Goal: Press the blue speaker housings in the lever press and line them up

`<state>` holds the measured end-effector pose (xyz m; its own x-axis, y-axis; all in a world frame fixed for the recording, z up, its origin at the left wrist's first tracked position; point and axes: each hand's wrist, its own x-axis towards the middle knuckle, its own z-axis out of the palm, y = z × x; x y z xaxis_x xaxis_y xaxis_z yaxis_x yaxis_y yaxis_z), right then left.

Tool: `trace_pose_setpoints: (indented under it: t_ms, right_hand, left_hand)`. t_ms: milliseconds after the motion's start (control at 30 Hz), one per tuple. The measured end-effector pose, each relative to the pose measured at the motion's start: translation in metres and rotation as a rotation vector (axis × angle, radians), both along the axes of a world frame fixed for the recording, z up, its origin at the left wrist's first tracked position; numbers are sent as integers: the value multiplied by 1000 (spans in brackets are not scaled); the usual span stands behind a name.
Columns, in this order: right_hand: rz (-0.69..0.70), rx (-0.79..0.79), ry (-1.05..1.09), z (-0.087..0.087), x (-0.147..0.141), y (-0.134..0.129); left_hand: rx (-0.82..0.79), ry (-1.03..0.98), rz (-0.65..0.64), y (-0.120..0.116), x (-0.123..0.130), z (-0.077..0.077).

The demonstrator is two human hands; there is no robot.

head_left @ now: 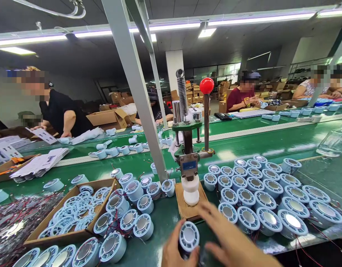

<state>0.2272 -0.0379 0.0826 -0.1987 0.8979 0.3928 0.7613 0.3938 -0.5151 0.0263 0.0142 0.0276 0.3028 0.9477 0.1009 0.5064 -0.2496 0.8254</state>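
Left of the press point(188, 164) lies a box point(59, 237) of rings point(86, 206); right, rows of round units point(246, 216).

Looked out from the person's head, above the near edge of the surface point(162, 224), forward and down. Faced across the green top toward the far edge and on into the room, with the ceiling point(229, 44) caught along the top. Sat close to the left hand point(178, 246) and right hand point(229, 235), both large at the bottom. Took in a wide spread, including part of the near edge at lower right. Served as the single view.
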Motion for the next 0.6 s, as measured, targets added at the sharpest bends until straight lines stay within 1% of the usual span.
trace_pose_setpoints:
  t_ms: [33,67,133,167,200,233,267,300,367,400,433,467,500,533,567,600]
  right_hand:
    - [-35,126,-14,38,15,5]
    - [-100,287,-15,79,29,14]
    - [-175,587,-16,157,53,41]
    - [-207,690,-7,192,62,59]
    - [-245,755,39,221,69,79]
    - [-268,773,109,245,74,100]
    - [-275,741,194,264,76,121]
    - [-263,677,284,277,77,141]
    - [-218,520,406,294,76,171]
    - [-203,459,432,299,75,180]
    - [-207,419,441,303,74,183]
    - [-225,400,437,306,73,180]
    - [-247,398,430,306,71,169]
    - [-257,415,419,302,68,151]
    - [-249,462,402,292,64,127]
    - [-247,515,381,275,57,98]
  left_hand:
    - [-23,-6,31,10,-1,15]
    - [-25,-32,72,22,-1,31]
    - [3,-125,115,45,8,60]
    - [16,-171,102,55,15,70]
    - [23,-208,70,64,23,77]
    - [22,-239,30,72,33,81]
    - [14,-265,-15,78,42,82]
    - [0,-288,-60,82,51,80]
    - [-38,-340,-140,88,64,75]
    - [-58,-361,-170,89,68,71]
    - [-74,-378,-192,91,70,67]
    - [-88,-393,-208,91,70,64]
    - [-95,-407,-218,91,69,61]
    - [-97,-422,-221,91,67,57]
    - [-94,-436,-217,90,65,54]
    - [-88,-448,-209,88,63,50]
